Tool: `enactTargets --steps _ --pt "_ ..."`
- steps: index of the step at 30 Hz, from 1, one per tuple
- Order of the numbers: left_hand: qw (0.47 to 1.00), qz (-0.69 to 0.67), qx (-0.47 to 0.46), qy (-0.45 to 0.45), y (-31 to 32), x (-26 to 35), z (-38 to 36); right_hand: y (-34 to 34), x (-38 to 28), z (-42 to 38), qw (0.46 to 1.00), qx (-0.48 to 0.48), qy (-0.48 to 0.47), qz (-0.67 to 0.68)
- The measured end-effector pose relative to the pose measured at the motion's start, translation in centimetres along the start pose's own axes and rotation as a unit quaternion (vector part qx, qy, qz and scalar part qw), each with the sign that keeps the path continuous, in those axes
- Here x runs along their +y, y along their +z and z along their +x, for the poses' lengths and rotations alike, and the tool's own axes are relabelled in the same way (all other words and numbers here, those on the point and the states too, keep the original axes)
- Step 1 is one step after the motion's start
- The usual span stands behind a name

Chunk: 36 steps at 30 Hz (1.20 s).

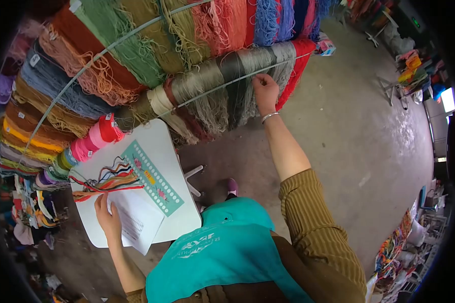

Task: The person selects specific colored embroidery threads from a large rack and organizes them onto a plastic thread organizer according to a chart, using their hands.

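My right hand [266,93] is raised at the hanging rack, its fingers curled into a pinch beside the grey thread skeins [258,59] and the thin metal rod [232,82]. Anything between those fingertips is too small to make out. My left hand [107,217] rests over the printed paper sheets [141,214] on a white table [98,233], thumb and fingers apart. Its fingertips touch the near edge of a bundle of coloured threads [119,179]. Beside the bundle lies a teal card [162,189] with white holes along both edges and pink flower pictures.
Skeins in many colours hang in rows above, among them green skeins [121,45] and blue skeins [266,22]. A red skein [293,83] hangs right of the grey ones. Concrete floor [338,126] spreads to the right, with more yarn [394,235] on racks at the far edge.
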<state>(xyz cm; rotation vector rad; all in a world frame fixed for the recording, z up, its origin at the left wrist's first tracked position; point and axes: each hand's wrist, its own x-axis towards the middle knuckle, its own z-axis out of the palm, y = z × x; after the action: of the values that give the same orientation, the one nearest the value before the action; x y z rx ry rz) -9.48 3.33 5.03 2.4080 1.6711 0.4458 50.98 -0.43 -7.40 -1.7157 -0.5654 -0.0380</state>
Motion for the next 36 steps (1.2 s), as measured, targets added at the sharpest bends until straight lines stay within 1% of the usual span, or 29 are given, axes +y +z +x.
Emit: enactTargets --steps 1,3,4,6,8,10,11,12,13,14,15,17,18,20,21,23,27,29,30,32,33,34,36 --pt "1.0 0.004 -0.001 0.002 -0.1 0.9 0.7 -0.1 -0.1 -0.1 1.0 0.001 0.003 0.002" --pt "0.999 0.007 0.0 0.036 0.0 2.9 2.1 -0.4 -0.1 -0.4 0.995 0.01 0.023 0.099" --pt "0.999 0.008 -0.002 0.045 -0.2 4.6 2.8 -0.7 0.0 -0.5 0.995 0.01 0.026 0.098" --pt "0.998 -0.012 -0.02 0.062 -0.4 7.2 4.1 -1.3 0.3 -0.8 0.971 -0.027 0.116 0.21" --pt "0.996 -0.033 -0.036 0.081 -0.1 9.5 5.5 -2.2 -1.0 -0.7 0.964 -0.038 0.13 0.229" --pt "0.989 -0.052 -0.076 0.118 0.5 11.8 6.9 -2.6 -1.5 -0.5 0.957 -0.047 0.143 0.25" --pt "0.982 -0.039 -0.067 0.172 0.8 12.9 7.7 -2.8 -1.4 -0.4 0.936 -0.076 0.162 0.305" --pt "0.982 -0.038 -0.068 0.174 1.0 14.6 8.3 -2.9 -1.3 -0.2 0.91 -0.104 0.18 0.358" --pt "0.977 -0.056 -0.091 0.182 1.0 16.7 8.8 -3.1 -1.5 -0.2 0.91 -0.101 0.181 0.359" --pt "0.972 -0.074 -0.115 0.19 1.2 18.4 9.5 -3.3 -1.7 -0.3 0.903 -0.121 0.195 0.363" --pt "0.972 -0.072 -0.117 0.193 1.7 19.5 10.3 -3.5 -1.8 -0.3 0.896 -0.141 0.207 0.368" --pt "0.948 -0.057 -0.129 0.285 2.7 21.7 11.9 -3.6 -1.5 -0.2 0.892 -0.147 0.204 0.377" --pt "0.947 -0.056 -0.131 0.287 3.1 23.3 12.7 -3.6 -1.4 -0.1 0.887 -0.157 0.199 0.385" --pt "0.923 -0.066 -0.135 0.354 3.8 26.8 14.2 -3.6 -1.3 -0.1 0.89 -0.157 0.2 0.379" --pt "0.922 -0.065 -0.136 0.356 4.4 28.4 15.0 -3.6 -1.3 -0.1 0.893 -0.16 0.199 0.372" --pt "0.901 -0.062 -0.168 0.395 5.8 31.3 16.7 -3.8 -1.7 -0.1 0.896 -0.158 0.203 0.363" --pt "0.879 -0.086 -0.169 0.438 9.4 37.1 19.7 -4.0 -1.4 0.0 0.898 -0.161 0.211 0.351" --pt "0.866 -0.074 -0.129 0.477 11.4 39.7 20.9 -4.0 -1.1 0.0 0.897 -0.156 0.209 0.356" --pt "0.864 -0.074 -0.13 0.48 12.5 40.9 21.4 -3.9 -1.0 0.1 0.897 -0.154 0.206 0.36" --pt "0.85 -0.051 -0.02 0.524 14.8 42.9 22.1 -4.0 -0.9 0.0 0.889 -0.164 0.211 0.373" --pt "0.861 -0.011 -0.05 0.506 15.8 43.4 22.4 -4.1 -0.9 0.0 0.88 -0.177 0.216 0.385" --pt "0.86 -0.011 -0.05 0.508 16.8 43.3 22.2 -4.1 -1.0 -0.1 0.88 -0.174 0.215 0.386" --pt "0.868 0.066 -0.014 0.491 18.2 43.2 21.5 -4.0 -1.1 -0.3 0.887 -0.173 0.223 0.365"
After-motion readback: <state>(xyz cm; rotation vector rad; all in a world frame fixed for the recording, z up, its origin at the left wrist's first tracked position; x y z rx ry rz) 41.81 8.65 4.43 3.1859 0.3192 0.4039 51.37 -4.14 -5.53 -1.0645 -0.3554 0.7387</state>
